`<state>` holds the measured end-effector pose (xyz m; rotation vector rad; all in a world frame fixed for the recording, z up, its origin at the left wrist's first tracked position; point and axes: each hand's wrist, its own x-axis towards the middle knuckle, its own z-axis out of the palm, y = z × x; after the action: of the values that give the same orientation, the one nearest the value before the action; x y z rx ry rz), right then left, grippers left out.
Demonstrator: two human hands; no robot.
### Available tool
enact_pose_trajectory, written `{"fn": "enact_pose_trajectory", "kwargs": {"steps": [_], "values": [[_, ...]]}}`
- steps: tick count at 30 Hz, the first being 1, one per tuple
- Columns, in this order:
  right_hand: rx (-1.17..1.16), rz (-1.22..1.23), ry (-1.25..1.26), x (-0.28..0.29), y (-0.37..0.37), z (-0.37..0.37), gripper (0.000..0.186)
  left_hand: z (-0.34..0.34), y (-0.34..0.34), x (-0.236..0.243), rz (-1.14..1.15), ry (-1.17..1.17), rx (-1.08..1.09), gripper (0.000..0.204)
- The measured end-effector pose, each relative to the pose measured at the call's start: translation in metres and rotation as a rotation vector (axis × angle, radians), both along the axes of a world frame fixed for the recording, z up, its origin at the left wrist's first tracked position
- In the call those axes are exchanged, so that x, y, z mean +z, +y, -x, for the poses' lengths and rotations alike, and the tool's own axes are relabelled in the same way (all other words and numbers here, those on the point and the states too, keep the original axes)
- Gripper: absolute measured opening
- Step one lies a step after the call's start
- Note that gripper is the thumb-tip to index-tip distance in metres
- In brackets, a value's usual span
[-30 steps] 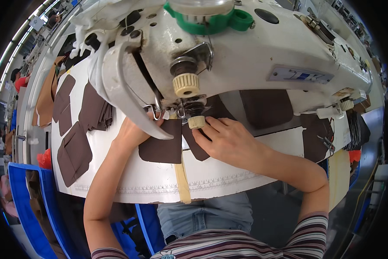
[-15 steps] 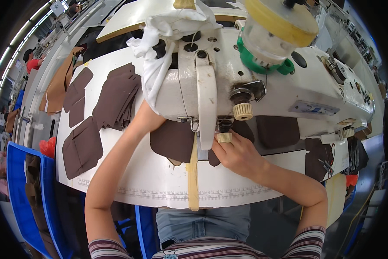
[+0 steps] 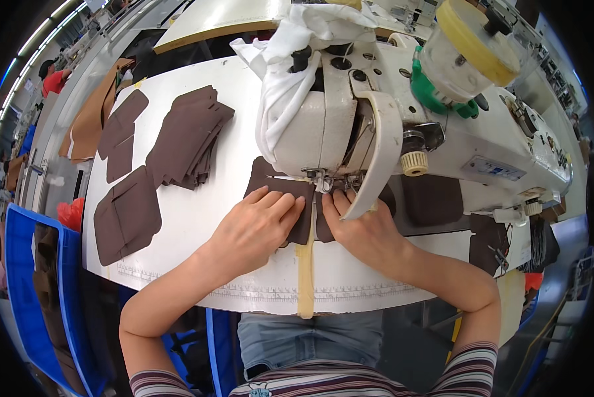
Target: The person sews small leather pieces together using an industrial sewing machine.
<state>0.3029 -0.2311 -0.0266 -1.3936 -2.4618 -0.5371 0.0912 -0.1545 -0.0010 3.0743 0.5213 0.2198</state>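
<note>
Evidently, your white worktable [image 3: 184, 228] carries the sewing machine [image 3: 446, 155] at right and a fanned stack of dark-brown panels [image 3: 183, 135] at left, probably for easy reach. Your left hand [image 3: 254, 228] lies palm-down, fingers loosely extended; your right hand [image 3: 366, 231] bends its fingers, and whether they grip anything I cannot tell. The left presses 1 brown panel [image 3: 289, 187] flat, likely to steady it just left of the presser foot [image 3: 323, 183].

- Left hand [image 3: 260, 225], fingers on a dark brown panel [image 3: 302, 228], at a white sewing machine [image 3: 303, 142].
- Right hand [image 3: 366, 228] near it, partly behind a curved lever [image 3: 387, 142].
- Stack of brown panels [image 3: 184, 135], left on white tabletop [image 3: 184, 225].
- Blue bin [image 3: 72, 284], lower left.
</note>
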Motion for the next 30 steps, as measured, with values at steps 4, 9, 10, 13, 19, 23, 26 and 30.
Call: {"fn": "enact_pose_trajectory", "kwargs": {"steps": [4, 9, 10, 13, 19, 23, 26, 30], "values": [[-0.019, -0.071, 0.011, -0.005, 0.008, 0.002, 0.034, -0.004, 0.007, -0.012, 0.064, -0.195, -0.026, 0.041], [-0.018, -0.083, 0.013, -0.008, 0.009, -0.001, 0.035, -0.002, 0.01, -0.024, 0.074, -0.376, 0.135, 0.036], [0.019, -0.053, 0.062, -0.007, 0.009, -0.004, 0.037, -0.002, 0.01, -0.024, 0.083, -0.369, 0.146, 0.036], [0.049, 0.012, 0.114, -0.007, 0.007, -0.009, 0.039, -0.002, 0.009, -0.024, 0.128, -0.352, 0.168, 0.04], [0.041, -0.076, 0.073, -0.013, 0.008, -0.006, 0.039, -0.016, 0.002, -0.024, -0.112, -0.323, 0.034, 0.032], [0.028, -0.102, 0.049, -0.014, 0.008, -0.004, 0.037, -0.023, -0.003, -0.028, -0.146, -0.273, 0.083, 0.032], [0.032, -0.126, 0.033, -0.013, 0.008, -0.003, 0.035, -0.027, -0.004, -0.03, -0.17, -0.281, 0.084, 0.033], [0.024, -0.119, 0.046, -0.012, 0.008, -0.002, 0.031, -0.028, -0.005, -0.03, -0.214, -0.291, 0.083, 0.034]]}}
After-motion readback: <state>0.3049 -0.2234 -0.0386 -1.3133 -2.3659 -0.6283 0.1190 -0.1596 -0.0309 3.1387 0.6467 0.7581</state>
